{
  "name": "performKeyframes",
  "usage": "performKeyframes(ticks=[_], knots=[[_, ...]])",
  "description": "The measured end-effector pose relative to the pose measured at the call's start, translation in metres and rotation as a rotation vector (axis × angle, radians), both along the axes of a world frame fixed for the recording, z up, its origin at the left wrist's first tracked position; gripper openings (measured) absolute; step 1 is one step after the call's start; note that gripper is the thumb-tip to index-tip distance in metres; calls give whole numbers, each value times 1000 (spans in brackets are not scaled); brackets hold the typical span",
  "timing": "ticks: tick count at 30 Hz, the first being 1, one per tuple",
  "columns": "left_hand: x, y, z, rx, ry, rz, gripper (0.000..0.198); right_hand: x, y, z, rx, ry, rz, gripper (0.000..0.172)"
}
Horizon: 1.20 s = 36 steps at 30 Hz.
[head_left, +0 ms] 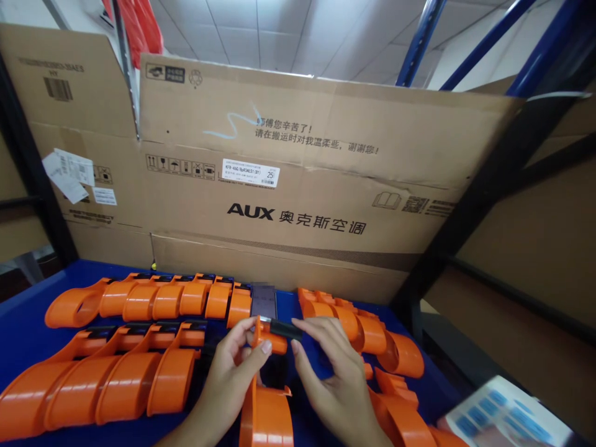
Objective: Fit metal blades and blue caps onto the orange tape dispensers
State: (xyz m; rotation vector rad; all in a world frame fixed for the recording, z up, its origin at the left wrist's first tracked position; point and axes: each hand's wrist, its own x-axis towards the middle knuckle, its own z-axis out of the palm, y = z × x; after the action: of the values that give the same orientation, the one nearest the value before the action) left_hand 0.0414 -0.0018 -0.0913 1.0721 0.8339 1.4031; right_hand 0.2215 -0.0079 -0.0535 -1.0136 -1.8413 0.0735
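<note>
My left hand [230,372] grips an orange plastic tape-dispenser shell [266,397] by its narrow upper end, thumb and fingers closed round it. My right hand [333,372] pinches a small black bar-shaped part [285,328] against the top of that shell. The shell's wide curved end points toward me, low in the view. Both hands work over a blue table [23,323]. A dark phone-like slab [263,302] lies just beyond my fingertips.
Two rows of nested orange shells [139,298] lie at the left, with more orange shells [367,332] at the right. Large AUX cardboard boxes [298,186] stand behind the table. A blue-and-black rack frame [470,205] rises at the right. A sheet of blue labels [505,416] sits at the lower right.
</note>
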Motion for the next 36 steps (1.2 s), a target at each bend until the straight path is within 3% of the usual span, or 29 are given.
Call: performKeyframes(ticks=[11, 15, 18, 22, 27, 31, 36], knots=[[2, -2, 3, -41, -7, -99, 44, -3, 5, -11, -103, -47, 23, 40], [1, 0, 7, -140, -49, -51, 46, 3, 9, -11, -226, -46, 44, 49], [-1, 0, 8, -155, -60, -7, 45, 8, 11, -12, -292, -36, 5, 45], [-1, 0, 8, -166, -72, -16, 48, 9, 9, -17, -403, -239, -31, 44], [-1, -1, 6, -106, -92, -21, 45, 0, 2, -22, -554, -489, 10, 57], [-3, 0, 4, -65, -61, -32, 53, -6, -1, -25, -595, -560, 31, 61], [-8, 4, 8, -87, -67, -11, 53, -7, -3, -21, -570, -568, -14, 54]])
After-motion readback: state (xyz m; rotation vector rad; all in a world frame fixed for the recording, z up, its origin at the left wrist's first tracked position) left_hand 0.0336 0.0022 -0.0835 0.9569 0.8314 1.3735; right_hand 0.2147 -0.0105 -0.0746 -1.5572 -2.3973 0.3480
